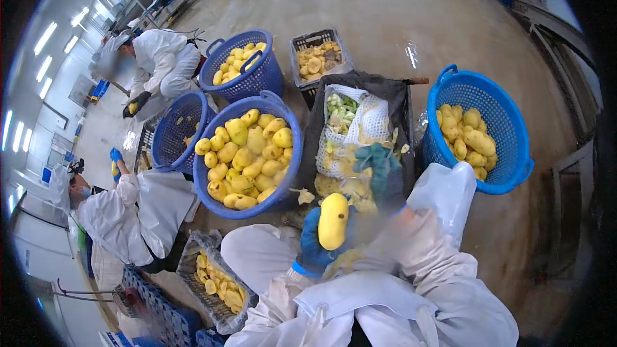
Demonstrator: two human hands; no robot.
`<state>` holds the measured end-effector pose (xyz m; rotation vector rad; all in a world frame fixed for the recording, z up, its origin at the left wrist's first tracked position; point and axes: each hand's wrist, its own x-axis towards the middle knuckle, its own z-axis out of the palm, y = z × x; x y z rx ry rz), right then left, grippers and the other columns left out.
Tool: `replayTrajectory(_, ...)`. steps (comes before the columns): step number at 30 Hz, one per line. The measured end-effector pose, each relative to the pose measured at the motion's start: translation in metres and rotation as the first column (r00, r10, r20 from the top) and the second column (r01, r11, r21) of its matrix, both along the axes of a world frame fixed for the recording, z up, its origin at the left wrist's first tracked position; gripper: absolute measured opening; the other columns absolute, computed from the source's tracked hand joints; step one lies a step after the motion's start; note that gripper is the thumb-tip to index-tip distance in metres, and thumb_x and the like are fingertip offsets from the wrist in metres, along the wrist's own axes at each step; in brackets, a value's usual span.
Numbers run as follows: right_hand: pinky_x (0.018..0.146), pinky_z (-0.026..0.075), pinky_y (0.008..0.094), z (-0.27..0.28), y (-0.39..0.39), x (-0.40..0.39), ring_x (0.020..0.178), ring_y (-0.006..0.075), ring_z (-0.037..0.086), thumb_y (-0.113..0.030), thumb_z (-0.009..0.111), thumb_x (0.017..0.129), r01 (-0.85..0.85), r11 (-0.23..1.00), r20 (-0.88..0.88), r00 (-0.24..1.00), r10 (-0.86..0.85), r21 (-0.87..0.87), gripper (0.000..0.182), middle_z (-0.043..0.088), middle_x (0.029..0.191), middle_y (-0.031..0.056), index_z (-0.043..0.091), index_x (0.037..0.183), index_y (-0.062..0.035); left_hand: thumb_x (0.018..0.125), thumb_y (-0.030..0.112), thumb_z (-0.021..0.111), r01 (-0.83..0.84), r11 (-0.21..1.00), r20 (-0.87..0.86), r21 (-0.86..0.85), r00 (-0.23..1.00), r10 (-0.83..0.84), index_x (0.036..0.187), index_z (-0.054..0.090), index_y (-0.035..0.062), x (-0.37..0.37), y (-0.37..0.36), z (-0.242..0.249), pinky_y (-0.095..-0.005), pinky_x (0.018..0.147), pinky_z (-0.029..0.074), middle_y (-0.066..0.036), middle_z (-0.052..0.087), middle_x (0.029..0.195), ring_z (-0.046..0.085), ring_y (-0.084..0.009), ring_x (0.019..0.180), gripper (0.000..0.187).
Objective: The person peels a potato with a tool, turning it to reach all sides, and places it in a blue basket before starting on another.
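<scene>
My left hand point(315, 247), in a blue glove, is closed around a large yellow potato point(333, 222) with a dark spot on its skin. My right hand point(380, 170), in a teal glove, hangs over the dark-lined crate point(403, 106) in front of me. Blur smears its fingers and forearm, so whether it grips anything does not show. Inside the crate lie a white mesh sheet point(369, 115), pale green scraps point(340, 112) and wet yellow peelings point(353, 189).
Left of the crate stands a blue-purple basket point(292, 154) of yellow potatoes; another full basket point(273, 71) is behind it. A blue basket point(514, 135) with potatoes stands right. Crates of cut pieces point(222, 283) point(318, 58) lie near. Two people point(170, 58) point(122, 218) sit at left.
</scene>
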<state>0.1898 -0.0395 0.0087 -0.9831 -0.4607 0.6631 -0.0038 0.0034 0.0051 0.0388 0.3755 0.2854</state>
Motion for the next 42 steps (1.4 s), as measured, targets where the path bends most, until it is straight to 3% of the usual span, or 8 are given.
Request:
replayTrajectory(7,0.071,0.053,0.0313,0.017,-0.007,-0.020,0.076,0.0172,0.065,-0.029,0.048,0.098,-0.201,0.974,0.205,0.963,0.177,0.104,0.032,0.066,0.090,0.0101,0.061,0.099,0.0002,0.091,0.051,0.050,0.105,0.777,-0.295,0.621,0.949,0.107,0.128,0.048,0.0093,-0.001,-0.006,-0.046,-0.0397,0.079,0.053,-0.011,0.057,0.116,0.058,-0.0259,0.098,0.057)
replayTrajectory(10,0.072,0.052,0.0313,0.008,-0.008,-0.010,0.076,0.0179,0.064,-0.028,0.048,0.098,-0.145,0.977,-0.027,0.988,0.152,0.158,0.031,0.066,0.091,0.0100,0.061,0.100,0.0003,0.089,0.037,0.061,0.008,0.995,-0.056,0.096,0.998,-0.002,0.130,0.043,0.0087,0.009,0.003,0.008,-0.0370,0.079,0.053,-0.011,0.056,0.116,0.059,-0.0220,0.097,0.053)
replayTrajectory(13,0.072,0.052,0.0321,0.021,-0.011,-0.042,0.073,0.0183,0.064,-0.030,0.048,0.098,-0.286,0.958,0.114,0.951,0.288,-0.034,0.032,0.066,0.089,0.0097,0.061,0.096,-0.0010,0.081,0.013,0.072,0.170,-0.262,-0.058,0.950,0.920,0.388,0.131,0.039,0.0078,0.006,0.001,-0.022,-0.0386,0.081,0.053,-0.013,0.056,0.116,0.058,-0.0215,0.101,0.060)
replayTrajectory(19,0.071,0.052,0.0330,0.000,-0.003,-0.016,0.074,0.0188,0.064,-0.031,0.051,0.097,-0.034,0.998,-0.049,0.998,0.037,0.060,0.034,0.067,0.088,0.0100,0.061,0.099,0.0014,0.076,0.001,0.072,-0.057,0.684,-0.147,0.727,0.961,0.236,0.138,0.029,0.0064,0.000,0.006,-0.061,-0.0379,0.088,0.051,-0.018,0.054,0.120,0.056,-0.0259,0.110,0.075)
replayTrajectory(22,0.070,0.052,0.0315,-0.030,0.009,-0.018,0.073,0.0172,0.063,-0.031,0.048,0.097,-0.179,0.972,-0.117,0.973,0.198,0.154,0.034,0.065,0.083,0.0075,0.061,0.098,0.0004,0.084,0.017,0.068,0.060,-0.277,0.046,0.959,0.932,0.359,0.137,0.035,0.0083,0.011,-0.006,-0.016,-0.0388,0.090,0.050,-0.017,0.054,0.123,0.056,-0.0267,0.110,0.063)
replayTrajectory(26,0.072,0.052,0.0306,-0.040,-0.001,0.034,0.076,0.0162,0.063,-0.028,0.044,0.099,0.020,0.999,-0.178,0.984,-0.025,-0.033,0.035,0.065,0.088,0.0100,0.061,0.103,0.0027,0.089,0.028,0.063,-0.067,0.997,-0.059,0.047,0.996,0.070,0.134,0.041,0.0097,0.012,0.000,0.016,-0.0419,0.092,0.049,-0.013,0.054,0.125,0.057,-0.0263,0.109,0.054)
replayTrajectory(35,0.069,0.052,0.0297,-0.030,0.009,0.009,0.078,0.0195,0.065,-0.022,0.045,0.098,0.246,0.967,0.513,0.823,-0.243,0.064,0.030,0.066,0.090,0.0107,0.062,0.103,0.0021,0.093,0.044,0.051,-0.071,0.885,-0.241,0.460,0.949,0.201,0.127,0.050,0.0100,0.013,0.004,-0.043,-0.0406,0.091,0.048,-0.011,0.059,0.118,0.057,-0.0257,0.106,0.048)
replayTrajectory(42,0.069,0.052,0.0306,-0.030,0.007,-0.002,0.076,0.0175,0.064,-0.042,0.046,0.097,-0.079,0.994,0.089,0.993,0.071,0.080,0.043,0.065,0.086,0.0084,0.062,0.099,-0.0018,0.096,0.041,0.047,-0.034,0.915,-0.207,0.402,0.970,0.127,0.128,0.048,0.0119,0.013,-0.005,-0.017,-0.0398,0.089,0.050,-0.011,0.058,0.118,0.058,-0.0224,0.104,0.043)
